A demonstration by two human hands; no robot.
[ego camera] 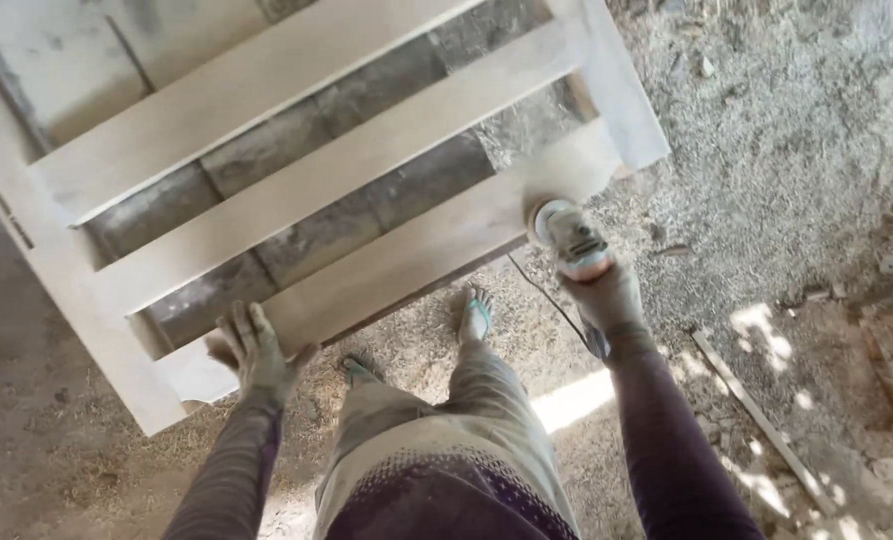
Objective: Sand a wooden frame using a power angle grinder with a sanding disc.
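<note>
Head view, looking straight down: pale, dust-coated wooden frame (296, 190) with three flat slats set slantwise between two side rails, filling the upper left and centre. Raw, unpainted timber, matte and whitish with fine dust; grey block wall showing through the gaps between slats. Nearest slat's lower edge running from bottom left up to the right-hand rail (621, 100).

Left hand (256, 350), dusty, fingers spread flat against the near lower edge of the frame, pinching nothing. Right hand (606, 295) wrapped tight around a small grey handheld angle grinder (566, 238), disc end touching the near slat close to its right end. Thin dark power cord (546, 295) trailing from the tool down toward the legs.

Two feet in teal flip-flops (474, 315) just beside the frame's near edge, on a floor of sawdust and shavings (766, 150). Open ground to the right of the frame, wide and unobstructed up to a thin wooden strip (756, 415) and offcuts at the lower right. Left side tighter, with the frame's corner near the left arm.
</note>
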